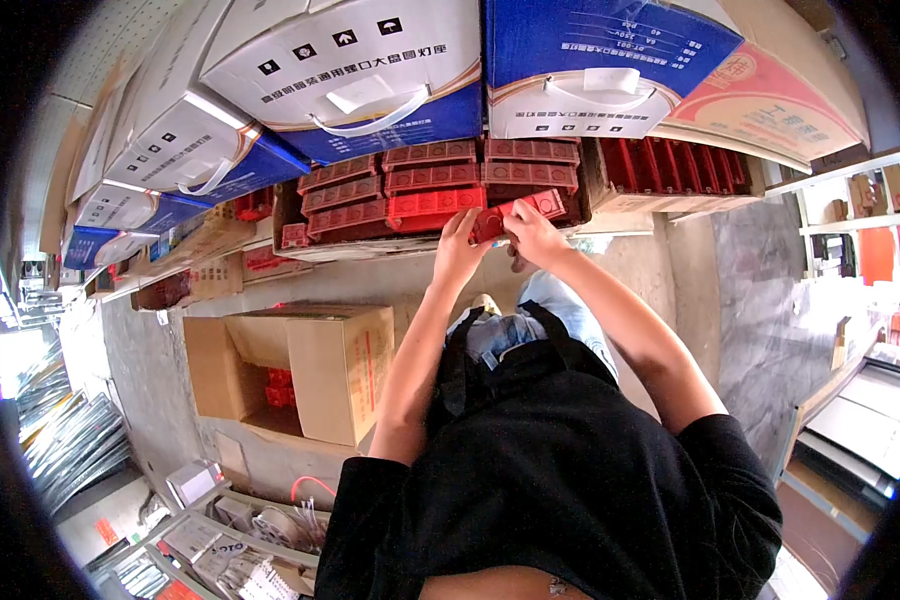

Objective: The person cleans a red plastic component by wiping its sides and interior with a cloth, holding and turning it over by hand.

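My left hand [458, 248] and my right hand [536, 236] are close together at the front edge of an open carton [370, 247]. Between them is a red plastic wiring box [487, 226], with the fingers of both hands closed on it. Long rows of similar red boxes [432, 178] fill the carton, stacked in several columns. One brighter red row [436, 206] lies just beyond my left fingertips. My fingers hide part of the held piece, so its full length cannot be seen.
Large blue and white cartons [370, 70] with handles stand above the red boxes. Another open carton [670, 165] of red pieces is at the right. On the floor at left sits a brown box [340, 375] with red pieces inside. Shelving [860, 430] borders the right side.
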A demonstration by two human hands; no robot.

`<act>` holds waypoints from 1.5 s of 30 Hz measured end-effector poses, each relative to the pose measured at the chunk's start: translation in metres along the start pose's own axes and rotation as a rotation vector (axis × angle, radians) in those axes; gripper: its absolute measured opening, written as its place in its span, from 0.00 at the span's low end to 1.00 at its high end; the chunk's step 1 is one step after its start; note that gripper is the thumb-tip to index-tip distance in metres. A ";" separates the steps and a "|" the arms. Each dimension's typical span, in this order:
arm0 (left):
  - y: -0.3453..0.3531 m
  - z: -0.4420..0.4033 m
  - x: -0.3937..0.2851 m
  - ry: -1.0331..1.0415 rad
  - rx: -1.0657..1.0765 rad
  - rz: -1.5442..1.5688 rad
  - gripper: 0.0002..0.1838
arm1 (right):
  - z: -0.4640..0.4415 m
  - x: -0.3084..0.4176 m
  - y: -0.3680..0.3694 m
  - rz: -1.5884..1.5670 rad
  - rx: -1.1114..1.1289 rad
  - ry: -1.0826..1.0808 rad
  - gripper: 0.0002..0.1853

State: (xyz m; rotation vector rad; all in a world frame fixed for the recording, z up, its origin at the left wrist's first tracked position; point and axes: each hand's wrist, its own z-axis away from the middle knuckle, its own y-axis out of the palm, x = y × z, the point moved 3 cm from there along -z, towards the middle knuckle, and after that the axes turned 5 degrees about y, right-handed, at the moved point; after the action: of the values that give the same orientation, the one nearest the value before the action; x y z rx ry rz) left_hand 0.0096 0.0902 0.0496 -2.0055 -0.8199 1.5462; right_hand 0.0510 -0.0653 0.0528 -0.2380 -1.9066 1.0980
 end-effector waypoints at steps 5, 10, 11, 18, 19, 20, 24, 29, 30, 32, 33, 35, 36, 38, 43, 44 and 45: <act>0.006 -0.002 0.009 0.019 0.002 0.023 0.33 | -0.003 0.008 0.005 0.033 -0.042 -0.019 0.05; 0.007 -0.001 0.010 0.029 0.004 0.083 0.32 | -0.005 0.021 0.005 -0.037 0.003 0.042 0.06; 0.006 -0.002 0.009 0.031 -0.007 0.074 0.32 | -0.003 0.015 0.006 -0.020 -0.024 0.059 0.07; 0.006 0.000 0.008 0.029 -0.046 0.086 0.33 | 0.010 -0.003 0.009 -0.089 -0.361 0.233 0.15; 0.007 -0.001 0.010 0.026 -0.042 0.094 0.33 | 0.012 -0.004 0.010 -0.097 -0.375 0.305 0.15; 0.007 -0.001 0.010 0.037 -0.042 0.090 0.33 | 0.013 -0.005 0.010 -0.106 -0.389 0.378 0.15; 0.009 0.000 0.011 0.014 -0.019 0.109 0.33 | 0.020 -0.020 0.018 -0.077 -0.420 0.244 0.10; 0.011 0.000 0.010 0.024 -0.021 0.110 0.32 | 0.020 -0.017 0.019 0.024 -0.463 0.160 0.14; 0.012 0.000 0.012 0.041 -0.023 0.092 0.33 | 0.021 -0.006 0.010 0.083 -0.444 0.160 0.15; 0.014 0.001 0.016 0.056 -0.025 0.076 0.33 | 0.023 -0.003 0.007 0.129 -0.419 0.147 0.17; 0.014 0.001 0.016 0.055 -0.026 0.079 0.33 | 0.024 -0.007 0.011 0.117 -0.413 0.134 0.18; 0.015 0.001 0.016 0.040 -0.015 0.081 0.33 | 0.025 -0.018 0.016 0.041 -0.405 0.146 0.19; 0.014 0.000 0.016 0.027 -0.002 0.080 0.33 | 0.024 -0.022 0.016 -0.025 -0.405 0.172 0.19; 0.011 0.000 0.013 0.014 0.014 0.089 0.33 | 0.023 -0.028 0.015 -0.129 -0.394 0.259 0.19; 0.007 -0.001 0.008 -0.007 0.032 0.088 0.32 | 0.022 -0.028 -0.008 -0.127 -0.298 0.321 0.16; 0.007 -0.002 0.007 -0.012 0.035 0.095 0.32 | 0.022 -0.032 -0.007 -0.130 -0.262 0.293 0.16; 0.006 -0.001 0.006 -0.018 0.037 0.103 0.31 | 0.021 -0.030 -0.008 -0.130 -0.242 0.206 0.14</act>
State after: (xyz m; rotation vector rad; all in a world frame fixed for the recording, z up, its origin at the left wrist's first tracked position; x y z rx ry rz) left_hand 0.0132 0.0901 0.0412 -2.0383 -0.6991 1.6264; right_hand 0.0542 -0.0991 0.0366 -0.3436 -1.8393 0.7271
